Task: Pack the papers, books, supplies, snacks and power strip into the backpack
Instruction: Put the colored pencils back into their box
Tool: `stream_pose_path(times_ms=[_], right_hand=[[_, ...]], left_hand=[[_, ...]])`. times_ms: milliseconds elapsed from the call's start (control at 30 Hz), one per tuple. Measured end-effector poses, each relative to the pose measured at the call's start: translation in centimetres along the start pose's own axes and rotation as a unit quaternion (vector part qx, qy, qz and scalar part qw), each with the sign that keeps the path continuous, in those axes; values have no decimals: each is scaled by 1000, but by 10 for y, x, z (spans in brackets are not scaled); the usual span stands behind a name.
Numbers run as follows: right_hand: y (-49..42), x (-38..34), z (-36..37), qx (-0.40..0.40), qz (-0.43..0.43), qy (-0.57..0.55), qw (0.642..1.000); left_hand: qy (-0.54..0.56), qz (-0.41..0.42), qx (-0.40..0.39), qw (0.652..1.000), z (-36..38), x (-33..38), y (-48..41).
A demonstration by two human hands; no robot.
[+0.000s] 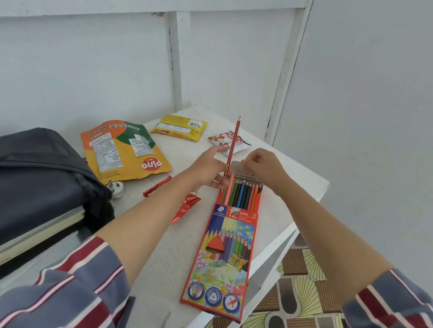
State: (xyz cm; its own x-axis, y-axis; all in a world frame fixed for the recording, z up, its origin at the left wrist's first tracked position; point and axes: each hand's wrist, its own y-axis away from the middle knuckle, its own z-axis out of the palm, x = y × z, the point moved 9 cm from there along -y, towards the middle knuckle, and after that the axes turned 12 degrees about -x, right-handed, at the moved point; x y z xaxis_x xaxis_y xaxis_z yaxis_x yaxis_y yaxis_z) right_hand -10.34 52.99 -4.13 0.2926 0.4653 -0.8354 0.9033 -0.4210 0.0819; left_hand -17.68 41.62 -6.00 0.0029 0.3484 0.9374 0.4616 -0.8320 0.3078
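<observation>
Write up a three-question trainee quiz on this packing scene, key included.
1. True or false: the red pencil lies flat on the table.
2. Where are the books? A. inside the backpack; B. on the floor; C. under the orange pouch.
3. Fill in: the far end of the pencil box is ____, with pencils showing.
Key: 1. False: the left hand holds it upright. 2. A. 3. open.
</observation>
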Motion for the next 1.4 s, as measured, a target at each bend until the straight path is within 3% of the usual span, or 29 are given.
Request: stream_pose_path(times_ms=[100, 167, 400, 567, 733, 900, 1267, 1400], right_hand=[[-2, 0, 0, -3, 19, -132, 991], [-2, -5, 1, -6, 9, -158, 987], [-5, -14, 4, 29, -54, -158, 986], [-13, -14, -8, 106, -54, -129, 985], [-20, -8, -8, 96, -39, -72, 992], [-26, -4, -12, 106, -41, -55, 992], [-25, 3, 30, -87, -5, 170, 982], [-17, 0, 29, -90, -12, 203, 975]], left_hand=[[3, -2, -10, 1000, 2, 0, 0], [2, 0, -19, 1000, 4, -1, 0], [-23, 8, -56, 998, 6, -3, 4], [-108, 29, 22, 994, -15, -2, -1], [-149, -31, -47, 987, -7, -22, -3], [-156, -21, -64, 985, -2, -20, -5], [-142, -31, -101, 984, -2, -26, -8], [-148, -35, -101, 983, -2, -27, -10]])
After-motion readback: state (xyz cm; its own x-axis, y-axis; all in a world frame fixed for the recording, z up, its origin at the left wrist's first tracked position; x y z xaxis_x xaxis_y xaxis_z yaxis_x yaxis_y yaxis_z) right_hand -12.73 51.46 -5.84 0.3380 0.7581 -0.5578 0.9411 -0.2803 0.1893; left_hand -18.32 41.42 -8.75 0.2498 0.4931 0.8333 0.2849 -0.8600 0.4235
